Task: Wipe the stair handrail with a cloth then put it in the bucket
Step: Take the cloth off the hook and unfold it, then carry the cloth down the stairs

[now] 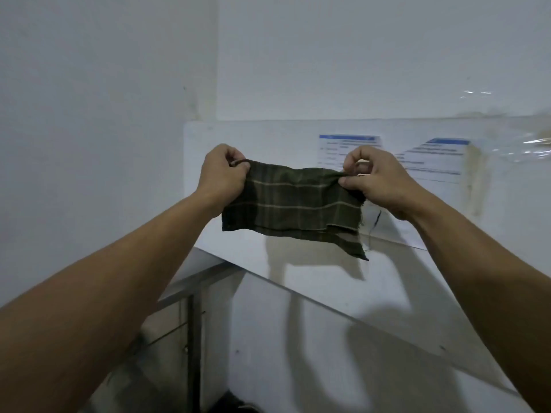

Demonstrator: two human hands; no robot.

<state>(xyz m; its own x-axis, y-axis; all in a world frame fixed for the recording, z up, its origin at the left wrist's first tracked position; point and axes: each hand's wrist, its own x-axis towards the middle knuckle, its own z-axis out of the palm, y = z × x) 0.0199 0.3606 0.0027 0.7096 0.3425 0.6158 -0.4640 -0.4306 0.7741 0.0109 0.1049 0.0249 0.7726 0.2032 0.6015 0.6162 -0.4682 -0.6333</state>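
Both forearms reach forward, holding a dark plaid cloth [293, 204] stretched in the air before a white wall. Left hand [222, 175] clenches its top corner; right hand [381, 178] pinches the opposite corner between thumb and fingers. No handrail or bucket shows. That light pinch could slip, dropping the frayed, doubled-over cloth down the stairwell.

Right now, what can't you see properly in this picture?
Head view:
- The bucket: nowhere in frame.
- Printed sheets on the wall: writing blurred and too small to read.
- Right hand: hides the cloth's right corner.
- Left hand: covers the cloth's left corner.
- Dark thing: cut off by the bottom edge.
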